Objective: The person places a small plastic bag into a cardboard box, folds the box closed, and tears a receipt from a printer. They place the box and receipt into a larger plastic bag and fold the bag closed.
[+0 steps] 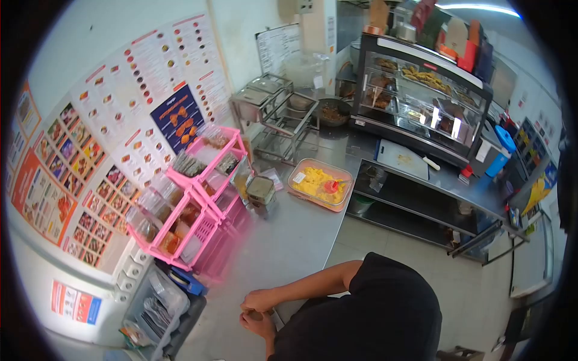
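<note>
Low in the head view, both my hands meet over the steel table (289,240). My right hand (260,299) is the upper one, its fingers curled down over the top of a small brownish round thing (256,314). From below, my left hand (259,325) wraps its fingers round the same thing. Most of it is hidden by my fingers, so its kind does not show. A black sleeve (391,283) covers my upper arm.
Pink stacked bins (208,224) with packets stand along the wall. Further along the table are a square-lidded jar (261,190) and a tray of yellow food (318,185). A grey bin (174,301) sits left. Beyond are a glass food warmer (421,90) and a cutting board (402,159).
</note>
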The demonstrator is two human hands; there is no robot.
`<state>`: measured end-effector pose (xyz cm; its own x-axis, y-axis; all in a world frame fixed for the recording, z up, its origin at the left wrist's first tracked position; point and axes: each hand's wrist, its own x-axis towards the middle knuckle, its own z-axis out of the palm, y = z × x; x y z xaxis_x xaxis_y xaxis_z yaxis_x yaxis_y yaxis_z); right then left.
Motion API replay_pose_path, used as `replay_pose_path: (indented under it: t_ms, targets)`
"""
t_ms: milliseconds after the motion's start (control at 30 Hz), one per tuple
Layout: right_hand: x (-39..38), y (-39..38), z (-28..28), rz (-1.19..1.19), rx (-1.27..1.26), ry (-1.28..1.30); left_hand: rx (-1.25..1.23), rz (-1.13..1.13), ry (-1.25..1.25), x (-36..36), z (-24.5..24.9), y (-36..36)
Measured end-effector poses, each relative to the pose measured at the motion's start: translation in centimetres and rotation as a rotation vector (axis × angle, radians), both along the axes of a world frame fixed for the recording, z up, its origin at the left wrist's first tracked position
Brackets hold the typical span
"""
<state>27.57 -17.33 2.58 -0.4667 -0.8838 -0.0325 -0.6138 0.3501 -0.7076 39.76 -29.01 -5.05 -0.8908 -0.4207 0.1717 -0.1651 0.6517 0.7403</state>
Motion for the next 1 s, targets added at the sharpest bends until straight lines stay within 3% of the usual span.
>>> replay_pose_path:
  t_ms: [67, 200, 300, 367, 767, 1000]
  targets:
    - [0.2, 0.5, 2.0, 0.083, 0.062, 0.03, -0.003, -0.013, 0.081, 0.5, -1.3, 0.0]
    - [-0.6, -0.5, -1.7, 0.005, 0.064, 0.078, 0.112, -0.037, 0.244, 0.0, -0.6, 0.0]
    - [-1.0, -0.7, -2.5, 0.002, 0.069, 0.08, -0.132, 0.023, 0.144, 0.3, 0.0, 0.4]
    - [-1.5, -0.5, -1.1, 0.043, 0.097, -0.024, -0.075, 0.071, 0.028, 0.4, 2.0, 1.0]
    - [-1.7, 0.2, 1.8, -0.1, 0.001, -0.237, 0.057, 0.152, 0.076, 0.3, 1.8, 1.6]
    - [0.1, -0.4, 2.0, 0.123, 0.004, 0.168, 0.073, 0.105, 0.138, 0.4, 0.7, 0.9]
